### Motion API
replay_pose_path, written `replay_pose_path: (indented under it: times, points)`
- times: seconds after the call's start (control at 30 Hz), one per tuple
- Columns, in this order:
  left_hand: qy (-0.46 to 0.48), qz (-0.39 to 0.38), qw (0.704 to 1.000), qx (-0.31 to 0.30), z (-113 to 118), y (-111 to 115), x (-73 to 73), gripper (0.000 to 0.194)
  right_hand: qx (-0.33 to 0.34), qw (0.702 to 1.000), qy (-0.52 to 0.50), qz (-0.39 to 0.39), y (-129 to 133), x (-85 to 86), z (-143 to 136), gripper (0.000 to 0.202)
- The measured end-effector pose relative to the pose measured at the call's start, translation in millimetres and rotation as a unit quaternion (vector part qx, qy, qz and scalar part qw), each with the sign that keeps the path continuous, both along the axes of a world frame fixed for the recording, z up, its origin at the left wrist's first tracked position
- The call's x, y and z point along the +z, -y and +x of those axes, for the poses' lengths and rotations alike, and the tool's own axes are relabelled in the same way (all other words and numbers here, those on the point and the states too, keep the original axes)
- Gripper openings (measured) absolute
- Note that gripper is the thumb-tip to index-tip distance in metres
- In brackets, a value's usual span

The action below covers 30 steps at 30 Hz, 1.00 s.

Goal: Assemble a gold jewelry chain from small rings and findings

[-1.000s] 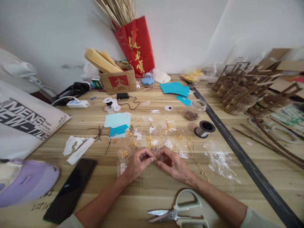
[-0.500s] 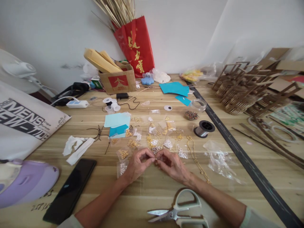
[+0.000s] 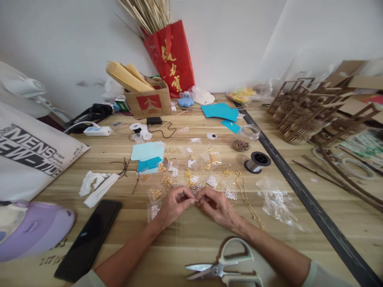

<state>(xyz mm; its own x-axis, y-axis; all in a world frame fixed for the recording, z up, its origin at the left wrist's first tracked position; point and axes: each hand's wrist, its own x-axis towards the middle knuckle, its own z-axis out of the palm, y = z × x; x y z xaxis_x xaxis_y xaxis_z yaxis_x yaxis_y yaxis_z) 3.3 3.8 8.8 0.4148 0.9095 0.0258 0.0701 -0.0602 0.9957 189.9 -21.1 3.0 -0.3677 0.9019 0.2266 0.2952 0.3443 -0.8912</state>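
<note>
My left hand [image 3: 176,205] and my right hand [image 3: 218,208] meet fingertip to fingertip above the table, both in a pinch. Between them is something tiny and gold-coloured, too small to name; a thin thread seems to hang below my left hand. Just beyond the fingers lie small heaps of silver beads [image 3: 211,181] and gold beads [image 3: 168,181] on clear bags. A gold chain [image 3: 245,199] is stretched out to the right of my right hand. Scissors [image 3: 223,268], their blades parted, rest near the front edge below my hands.
A black phone [image 3: 88,241] and white strips [image 3: 101,189] lie left. To the right are a wire spool [image 3: 257,162], a jar of beads [image 3: 243,144], a crumpled plastic bag [image 3: 278,203] and woven baskets [image 3: 299,119]. Blue cards [image 3: 148,151] and a cardboard box [image 3: 149,99] stand farther back.
My right hand's fingers have shifted slightly and curled in a little more. My left hand stays nearly in place, and the things on the table have not moved.
</note>
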Motion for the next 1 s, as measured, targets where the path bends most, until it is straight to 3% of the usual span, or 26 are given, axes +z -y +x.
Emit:
replay_pose_path:
  times: [0.4,1.0]
  points:
    - [0.003,-0.004,1.0,0.007,1.1,0.3,0.0,0.015,-0.005,1.0,-0.011,-0.017,0.8,6.7,-2.5,0.006]
    - [-0.085,0.139,0.987,0.017,5.9,7.6,4.6,0.011,0.007,0.997,0.042,0.061,-0.3,1.2,0.1,0.01]
